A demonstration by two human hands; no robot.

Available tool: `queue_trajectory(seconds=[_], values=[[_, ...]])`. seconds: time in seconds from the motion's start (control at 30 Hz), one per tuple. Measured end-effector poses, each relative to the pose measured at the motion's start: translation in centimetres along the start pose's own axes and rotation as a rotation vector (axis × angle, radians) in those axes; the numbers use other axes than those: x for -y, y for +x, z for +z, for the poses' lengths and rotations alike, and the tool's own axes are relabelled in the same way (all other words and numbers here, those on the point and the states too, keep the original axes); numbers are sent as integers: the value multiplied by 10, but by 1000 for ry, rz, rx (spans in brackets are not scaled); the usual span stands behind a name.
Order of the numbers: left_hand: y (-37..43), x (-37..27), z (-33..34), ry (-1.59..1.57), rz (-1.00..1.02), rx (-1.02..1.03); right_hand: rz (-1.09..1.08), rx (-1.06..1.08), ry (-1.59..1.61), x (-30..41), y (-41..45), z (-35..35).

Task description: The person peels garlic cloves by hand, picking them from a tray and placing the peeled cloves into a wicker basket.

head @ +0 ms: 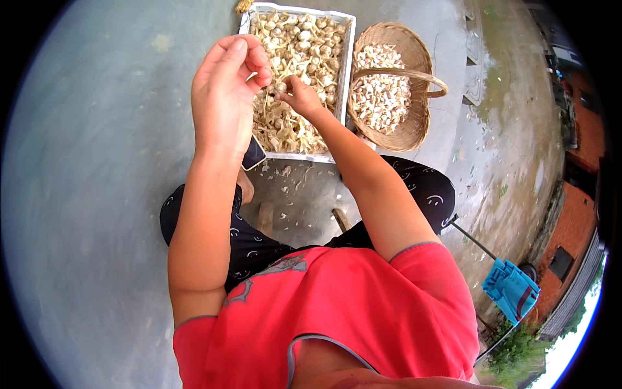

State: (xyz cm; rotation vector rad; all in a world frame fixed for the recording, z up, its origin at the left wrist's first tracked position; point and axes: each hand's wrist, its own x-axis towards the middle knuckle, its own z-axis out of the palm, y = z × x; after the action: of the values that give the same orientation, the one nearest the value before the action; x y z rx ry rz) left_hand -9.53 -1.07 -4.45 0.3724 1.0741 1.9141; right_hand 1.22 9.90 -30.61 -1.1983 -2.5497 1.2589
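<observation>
My left hand (226,82) is raised over the near left side of a white plastic crate (349,63). Its fingers curl inward, and whatever may be between them is hidden. Inside the crate lie many garlic bulbs (304,36) with dry stalks, and loose papery garlic skins (286,131) gather at the near end. My right hand (302,97) reaches into the crate, thumb and forefinger around a garlic bulb (280,87). To the right of the crate stands a wicker basket (422,53) with an arched handle, holding many separated garlic cloves (381,97).
A dark-screened phone (253,154) is by the crate's near left corner, partly behind my left wrist. Scraps of skin litter the concrete floor (286,199) between my legs. Wooden stool legs (342,220) show below. At right, a blue cloth item (510,289) is near a thin pole.
</observation>
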Motion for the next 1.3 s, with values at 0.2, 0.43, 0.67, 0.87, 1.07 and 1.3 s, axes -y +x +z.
queue_trajectory(seconds=[0.2, 0.43, 0.67, 0.87, 1.07, 1.3], values=[[5, 18, -6, 483, 120, 42, -292, -174, 94, 53, -16, -86], [-10, 29, -2, 922, 206, 138, -383, -66, 270, 135, -86, -184], [-62, 24, 25, 278, 42, 184, -321, 6, 1029, 153, -158, -197], [-99, 46, 12, 413, 183, 156, -259, -24, 1103, 144, -185, -165], [-117, 55, 14, 685, 456, 150, -180, -49, 1182, 142, -201, -155], [-126, 49, 9, 423, 163, 160, -216, -72, 1082, 140, -210, -157]])
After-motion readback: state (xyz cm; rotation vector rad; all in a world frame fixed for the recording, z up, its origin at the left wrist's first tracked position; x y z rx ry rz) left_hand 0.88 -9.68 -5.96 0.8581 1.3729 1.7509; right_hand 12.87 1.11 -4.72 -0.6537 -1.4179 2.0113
